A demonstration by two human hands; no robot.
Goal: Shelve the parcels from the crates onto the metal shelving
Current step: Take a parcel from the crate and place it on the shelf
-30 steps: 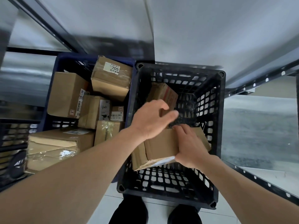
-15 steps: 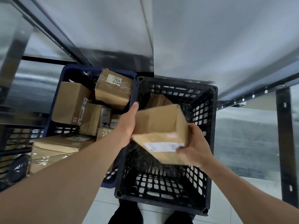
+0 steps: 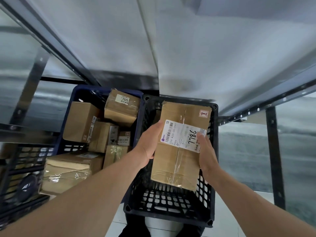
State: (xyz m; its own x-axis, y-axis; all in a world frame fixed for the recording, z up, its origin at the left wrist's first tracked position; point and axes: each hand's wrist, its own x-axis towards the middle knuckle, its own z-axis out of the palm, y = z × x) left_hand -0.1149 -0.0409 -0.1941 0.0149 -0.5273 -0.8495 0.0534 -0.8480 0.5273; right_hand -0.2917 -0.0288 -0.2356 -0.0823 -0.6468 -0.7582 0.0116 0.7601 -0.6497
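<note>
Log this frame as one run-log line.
stage: parcel lifted | left hand: grips parcel left edge | right hand: grips right edge | position: above black crate | shelf: not yet reached

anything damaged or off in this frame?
One: the large parcel at lower left, beside the blue crate, has a crumpled face under wrinkled tape. The held parcel looks intact between left hand and right hand.

Both bare forearms reach forward from the bottom corners and come close together. The left hand (image 3: pixel 148 145) grips the left edge of a parcel (image 3: pixel 177 159), its thumb on the top face. The right hand (image 3: pixel 206 155) holds the right edge, its thumb lying on the label.
</note>
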